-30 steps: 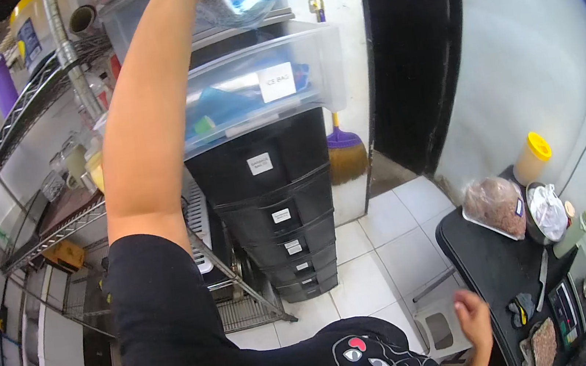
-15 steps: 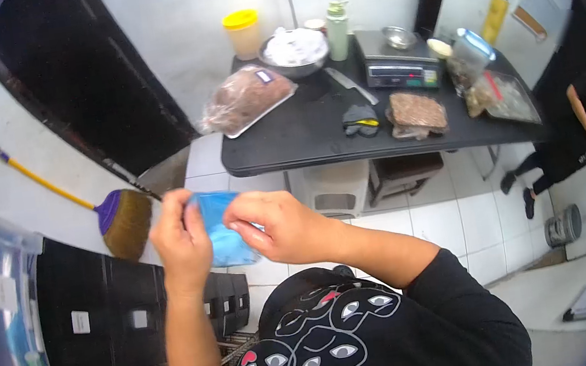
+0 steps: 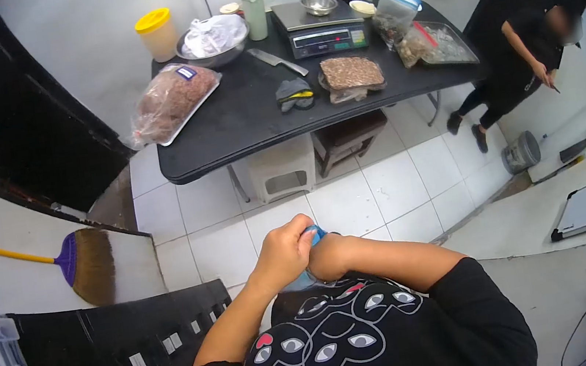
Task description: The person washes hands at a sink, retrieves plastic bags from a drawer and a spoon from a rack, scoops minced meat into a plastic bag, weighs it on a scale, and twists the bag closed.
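Note:
Close to my chest, my left hand [image 3: 285,249] is closed on the upper edge of a blue plastic bag [image 3: 317,234]. Just right of it is my right hand [image 3: 329,258], bent down at the bag's opening, with its fingers hidden; they seem to be inside the bag. Most of the bag is covered by both hands, and a paler lower part shows beneath them against my black shirt.
A black table [image 3: 228,136] ahead holds wrapped ground meat [image 3: 175,102], a knife [image 3: 278,62], gray gloves [image 3: 294,95], a meat block [image 3: 351,75] and a scale [image 3: 326,39]. A person [image 3: 535,55] stands right. Black drawers [image 3: 128,338] and a broom [image 3: 89,265] are left.
Both hands have come down and closer to my body with the blue bag. My right hand has gone from pinching at the bag to its opening. The view has shifted.

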Demonstrator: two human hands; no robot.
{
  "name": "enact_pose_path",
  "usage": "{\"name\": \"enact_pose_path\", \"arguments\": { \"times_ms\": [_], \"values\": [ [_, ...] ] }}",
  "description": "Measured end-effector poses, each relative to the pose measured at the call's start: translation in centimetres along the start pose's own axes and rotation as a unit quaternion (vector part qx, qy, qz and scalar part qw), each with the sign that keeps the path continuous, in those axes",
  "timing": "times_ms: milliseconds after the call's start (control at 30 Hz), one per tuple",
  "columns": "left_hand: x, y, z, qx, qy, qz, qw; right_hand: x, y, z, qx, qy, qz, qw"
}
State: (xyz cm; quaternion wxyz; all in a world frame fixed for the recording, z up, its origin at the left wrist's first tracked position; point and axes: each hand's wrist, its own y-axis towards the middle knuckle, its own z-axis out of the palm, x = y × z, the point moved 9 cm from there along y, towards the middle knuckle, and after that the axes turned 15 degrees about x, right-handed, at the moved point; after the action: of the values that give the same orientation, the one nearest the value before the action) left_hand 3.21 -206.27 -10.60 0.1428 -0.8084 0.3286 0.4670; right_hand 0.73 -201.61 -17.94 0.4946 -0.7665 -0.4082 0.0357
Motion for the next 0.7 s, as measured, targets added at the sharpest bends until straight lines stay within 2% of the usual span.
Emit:
{"name": "enact_pose_path", "arguments": {
  "times_ms": [100,167,267,367,467,567,700],
  "values": [
    [1.3,1.0,0.5,0.041,-0.070,-0.081,0.993,-1.2,-2.4,0.0,-0.011,0.054,0.033,0.998],
    [1.4,1.8,0.2,0.030,-0.092,-0.082,0.992,-2.9,-3.6,-0.2,-0.057,0.073,0.062,0.994],
    [2.0,3.2,-0.2,-0.012,-0.124,-0.094,0.988,-5.3,-7.4,-2.3,-0.303,0.086,-0.014,0.949],
    [2.2,5.1,0.9,-0.013,-0.197,-0.101,0.975,-7.9,-11.1,-3.0,-0.357,0.087,-0.061,0.928],
    [1.9,7.4,3.5,0.042,-0.281,-0.095,0.954,-10.9,-13.3,-2.8,-0.305,0.079,-0.050,0.948],
    [1.6,10.2,5.8,0.039,-0.336,-0.086,0.937,-14.0,-16.4,-2.7,-0.405,0.054,-0.019,0.912],
    [1.4,14.4,7.1,0.008,-0.361,-0.066,0.930,-17.8,-19.8,-2.5,-0.478,0.019,-0.006,0.878]
  ]
}}
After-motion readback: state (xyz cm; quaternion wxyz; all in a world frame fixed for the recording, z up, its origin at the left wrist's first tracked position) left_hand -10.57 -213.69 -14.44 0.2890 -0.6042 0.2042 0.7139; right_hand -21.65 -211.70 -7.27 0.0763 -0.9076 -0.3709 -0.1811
